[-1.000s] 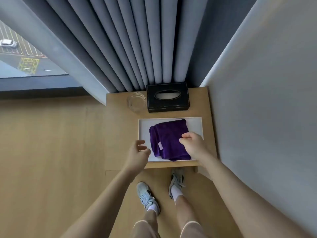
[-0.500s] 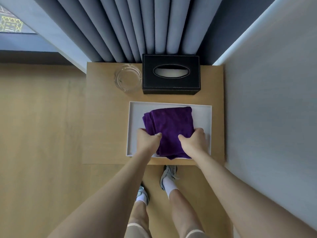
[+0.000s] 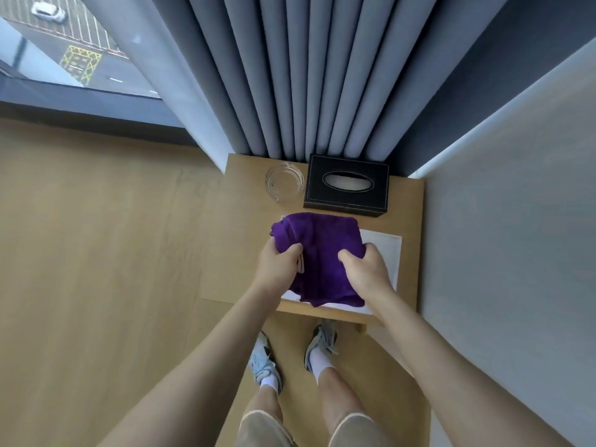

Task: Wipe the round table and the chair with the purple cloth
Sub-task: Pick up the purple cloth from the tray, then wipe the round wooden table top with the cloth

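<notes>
My 2 hands, left hand [image 3: 280, 265] and right hand [image 3: 366, 271], both clutch the 1 folded purple cloth [image 3: 322, 253] over the 1 flat white tray [image 3: 385, 253], which it mostly hides, near 1 black leather tissue box [image 3: 346, 188] and 1 clear glass ashtray [image 3: 284, 182], hard to make out.

It looks like a hotel room: long grey pleated curtains [image 3: 309, 75], a black leather tissue box [image 3: 346, 190], a clear glass ashtray [image 3: 284, 186] on a small wooden bench [image 3: 411, 240], and a high window over a car park [image 3: 64, 43].
</notes>
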### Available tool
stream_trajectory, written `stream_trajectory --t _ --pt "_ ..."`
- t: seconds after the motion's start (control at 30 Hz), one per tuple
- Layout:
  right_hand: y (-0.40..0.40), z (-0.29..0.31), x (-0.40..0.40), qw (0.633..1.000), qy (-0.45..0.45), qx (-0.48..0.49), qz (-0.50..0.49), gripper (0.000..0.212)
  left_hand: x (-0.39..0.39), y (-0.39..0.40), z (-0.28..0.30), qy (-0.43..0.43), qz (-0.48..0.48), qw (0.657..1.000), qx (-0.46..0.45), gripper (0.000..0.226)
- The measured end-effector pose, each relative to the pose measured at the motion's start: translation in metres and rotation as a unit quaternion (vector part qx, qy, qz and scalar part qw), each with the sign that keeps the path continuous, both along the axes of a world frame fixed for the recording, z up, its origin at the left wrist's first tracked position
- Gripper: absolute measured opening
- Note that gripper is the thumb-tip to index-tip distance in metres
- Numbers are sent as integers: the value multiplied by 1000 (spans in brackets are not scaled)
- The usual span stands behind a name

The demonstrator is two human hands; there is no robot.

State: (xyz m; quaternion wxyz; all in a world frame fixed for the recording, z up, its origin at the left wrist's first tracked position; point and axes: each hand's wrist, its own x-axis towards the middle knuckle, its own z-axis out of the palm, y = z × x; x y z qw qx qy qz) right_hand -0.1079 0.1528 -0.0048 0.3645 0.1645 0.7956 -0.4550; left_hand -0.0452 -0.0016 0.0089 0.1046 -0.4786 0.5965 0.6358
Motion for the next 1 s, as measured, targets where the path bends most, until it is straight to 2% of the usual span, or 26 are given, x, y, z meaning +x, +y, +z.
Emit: stream_trajectory --t 0.23,0.33,0.47,0.53,0.67,0.77,1.0 --pt "-66 116 26 988 56 -140 -41 13 49 -63 123 110 78 990 -40 12" --pt "-110 165 53 979 75 -190 -15 14 88 -89 164 150 108 981 -63 8" --pt "-176 222 99 966 95 -237 33 31 151 -134 207 188 166 963 -94 6" --pt "-209 243 126 961 108 -247 65 33 190 -161 226 204 182 956 -104 9" --pt "-270 261 180 948 115 -269 128 18 267 -216 254 205 222 946 -120 10" --pt "-315 268 213 944 130 -256 162 17 310 -252 264 199 252 937 -137 6" --pt "-406 271 255 927 92 -274 240 14 351 -320 273 192 279 930 -141 3"
